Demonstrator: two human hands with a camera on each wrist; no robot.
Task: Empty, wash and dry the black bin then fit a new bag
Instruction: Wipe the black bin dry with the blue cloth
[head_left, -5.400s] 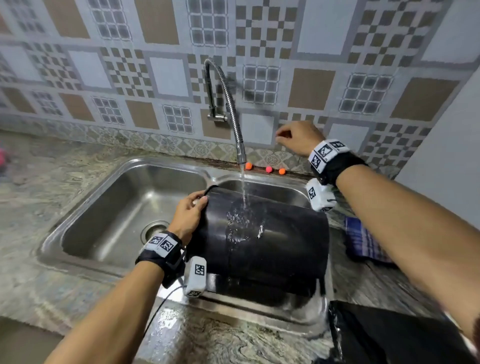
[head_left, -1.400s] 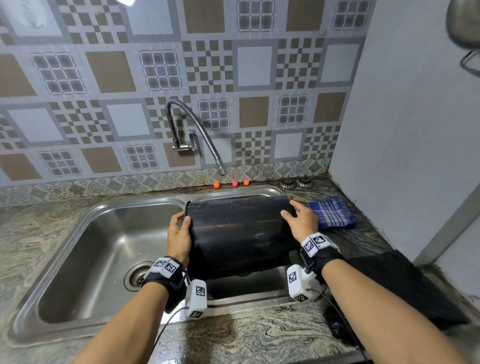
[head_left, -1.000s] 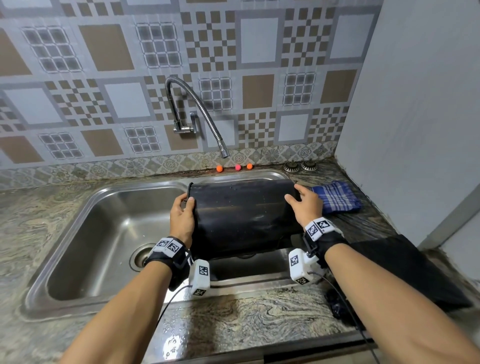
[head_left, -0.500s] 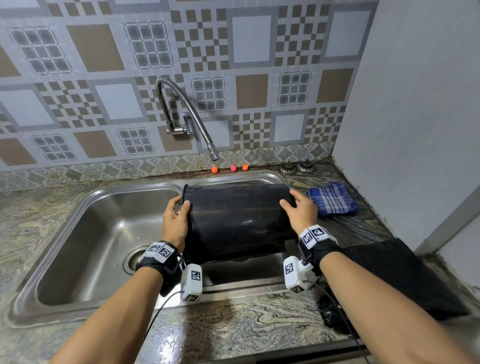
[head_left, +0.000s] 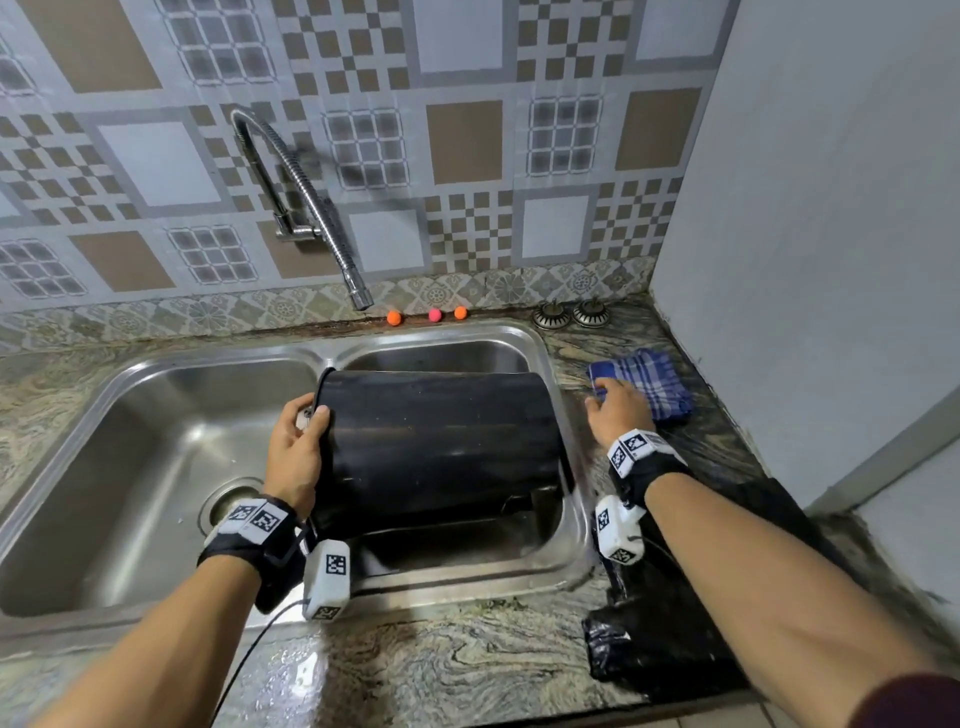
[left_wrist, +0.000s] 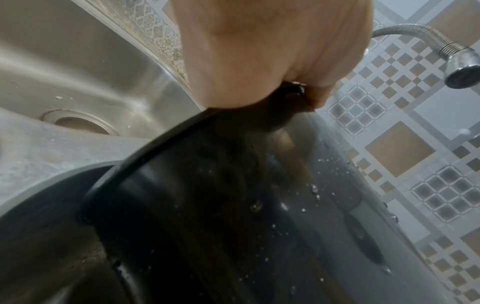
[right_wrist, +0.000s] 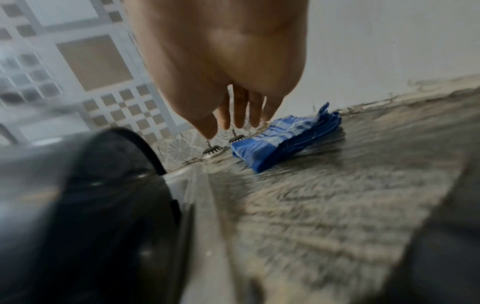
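Head view, bin: black bin (head_left: 441, 447) lies on its side in the sink's (head_left: 156, 415) right basin, frame centre.
Left hand (head_left: 296, 452): fingers grasp the bin's rim.
Right hand (head_left: 618, 410): fingers loosely extended, apart from the bin, over the blue cloth (head_left: 649, 382) on the table (head_left: 467, 670).

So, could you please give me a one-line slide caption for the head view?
Left hand holds wet bin in sink; right hand reaches for blue cloth.

The left hand (head_left: 295, 451) has its grip curled over the black bin (head_left: 441, 441) rim; the right hand (head_left: 618, 413), fingers (right_wrist: 240, 115) loosely extended, reaches just right of it.
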